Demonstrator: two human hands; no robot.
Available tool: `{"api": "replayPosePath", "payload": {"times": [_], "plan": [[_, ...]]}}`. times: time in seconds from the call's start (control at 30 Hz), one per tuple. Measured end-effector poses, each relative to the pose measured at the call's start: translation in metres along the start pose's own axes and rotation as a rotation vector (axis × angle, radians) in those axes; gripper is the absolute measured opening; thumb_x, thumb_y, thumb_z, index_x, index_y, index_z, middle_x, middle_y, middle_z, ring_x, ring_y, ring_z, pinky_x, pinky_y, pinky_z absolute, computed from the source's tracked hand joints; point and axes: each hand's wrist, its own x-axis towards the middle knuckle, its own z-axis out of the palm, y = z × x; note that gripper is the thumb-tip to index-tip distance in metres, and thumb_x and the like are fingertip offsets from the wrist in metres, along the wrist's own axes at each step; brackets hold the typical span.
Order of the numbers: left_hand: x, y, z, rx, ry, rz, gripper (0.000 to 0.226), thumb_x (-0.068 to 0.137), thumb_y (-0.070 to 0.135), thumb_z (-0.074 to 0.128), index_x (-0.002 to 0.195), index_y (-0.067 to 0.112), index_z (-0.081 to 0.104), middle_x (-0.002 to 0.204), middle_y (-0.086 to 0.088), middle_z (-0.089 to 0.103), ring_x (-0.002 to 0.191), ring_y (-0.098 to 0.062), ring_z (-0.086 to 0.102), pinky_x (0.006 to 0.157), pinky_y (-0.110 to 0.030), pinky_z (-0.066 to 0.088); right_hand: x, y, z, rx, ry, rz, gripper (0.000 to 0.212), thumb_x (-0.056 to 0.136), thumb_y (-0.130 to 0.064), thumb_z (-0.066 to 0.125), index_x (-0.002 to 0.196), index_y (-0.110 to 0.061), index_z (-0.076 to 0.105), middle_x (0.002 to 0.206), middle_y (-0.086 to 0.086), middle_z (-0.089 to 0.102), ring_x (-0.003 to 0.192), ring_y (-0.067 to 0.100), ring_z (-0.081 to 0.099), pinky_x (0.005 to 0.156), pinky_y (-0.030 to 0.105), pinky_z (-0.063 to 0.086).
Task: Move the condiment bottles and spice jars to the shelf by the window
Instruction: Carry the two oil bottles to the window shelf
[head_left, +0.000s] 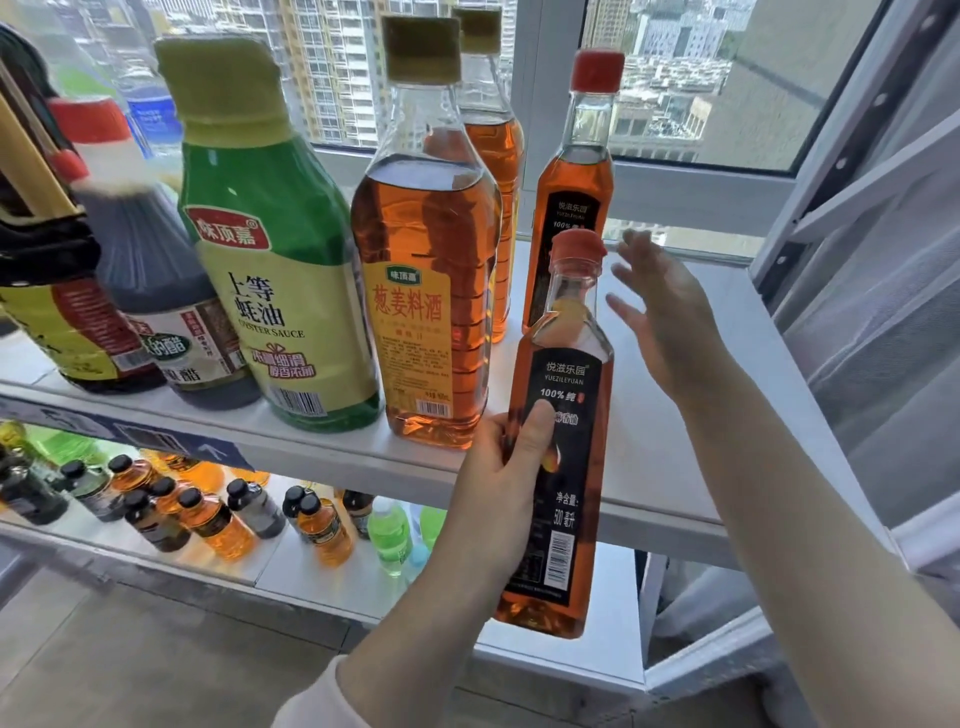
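The left hand (498, 488) is clamping its grip round the lower body of a red-capped sesame oil bottle (566, 374), which is hanging before the shelf (665, 457) edge with its base below the board. Right of the grip, the right hand (660, 322) is hovering with fingers spread, holding nothing. Likely risks: the base catching the edge, or the bottle knocking its twin (569, 208) beyond the grip or the cooking wine bottle (415, 291) to its left.

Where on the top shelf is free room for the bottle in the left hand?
Bare shelf right of the standing sesame oil bottle, below the right hand. From the cooking wine bottle leftward it is crowded.
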Motion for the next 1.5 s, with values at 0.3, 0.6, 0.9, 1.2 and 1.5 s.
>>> {"api": "replayPosePath", "payload": {"times": [0.3,0.6,0.9,1.2,1.5], "plan": [[-0.002,0.011,0.014,0.083,-0.033,0.099,0.057,0.075,0.063,0.045,0.108,0.017,0.053,0.095,-0.003,0.069,0.079,-0.012,0.069,0.063,-0.022,0.055,-0.095,-0.034,-0.003,-0.141,-0.100,0.042,0.062,0.055,-0.053,0.066,0.112,-0.031,0.053,0.109,-0.003,0.063,0.087,0.002,0.067,0.061,0.017,0.055],[-0.007,0.020,0.018,0.142,-0.071,0.202,0.038,0.078,0.062,0.045,0.095,0.027,0.048,0.078,0.013,0.062,0.066,0.007,0.064,0.052,-0.009,0.046,-0.097,-0.052,-0.004,-0.110,-0.040,-0.004,0.058,0.052,-0.038,0.074,0.107,-0.030,0.056,0.105,0.010,0.068,0.087,0.018,0.070,0.068,0.027,0.057],[-0.029,0.010,-0.016,0.176,0.022,0.223,0.029,0.090,0.041,0.048,0.118,0.034,0.044,0.112,0.026,0.052,0.099,0.017,0.050,0.070,0.003,0.041,-0.072,-0.056,0.006,-0.214,0.045,-0.221,0.045,0.074,-0.017,0.075,0.108,-0.035,0.052,0.100,-0.006,0.064,0.090,0.010,0.064,0.081,0.027,0.054],[-0.034,-0.005,-0.036,0.186,0.174,0.245,0.009,0.092,0.029,0.051,0.098,0.034,0.054,0.105,0.017,0.062,0.100,0.004,0.057,0.077,-0.011,0.042,-0.051,-0.037,0.019,-0.236,-0.021,-0.323,0.050,0.075,-0.012,0.074,0.115,-0.028,0.048,0.106,0.002,0.063,0.095,0.013,0.062,0.079,0.022,0.051],[-0.029,-0.005,-0.041,0.252,0.202,0.231,0.015,0.093,0.028,0.049,0.107,0.026,0.053,0.103,0.022,0.057,0.091,0.016,0.052,0.068,0.001,0.040,-0.052,-0.031,0.021,-0.268,-0.039,-0.347,0.053,0.073,-0.020,0.074,0.115,-0.036,0.046,0.107,0.001,0.062,0.099,0.015,0.060,0.080,0.018,0.049]]}}
